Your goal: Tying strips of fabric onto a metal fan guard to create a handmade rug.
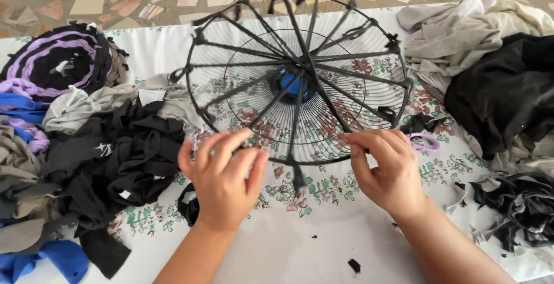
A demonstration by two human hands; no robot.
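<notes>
Here, both hands' fingers [369, 141] on wire fan guard [297, 76]

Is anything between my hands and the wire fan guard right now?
Nothing visible: the left hand and right hand both already rest on the near rim of the wire fan guard, which has black fabric strips tied across it.

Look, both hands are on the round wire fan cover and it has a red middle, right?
Not quite: the middle is blue, as the head view shows. Both the left hand and right hand are on the round wire fan cover.
</notes>
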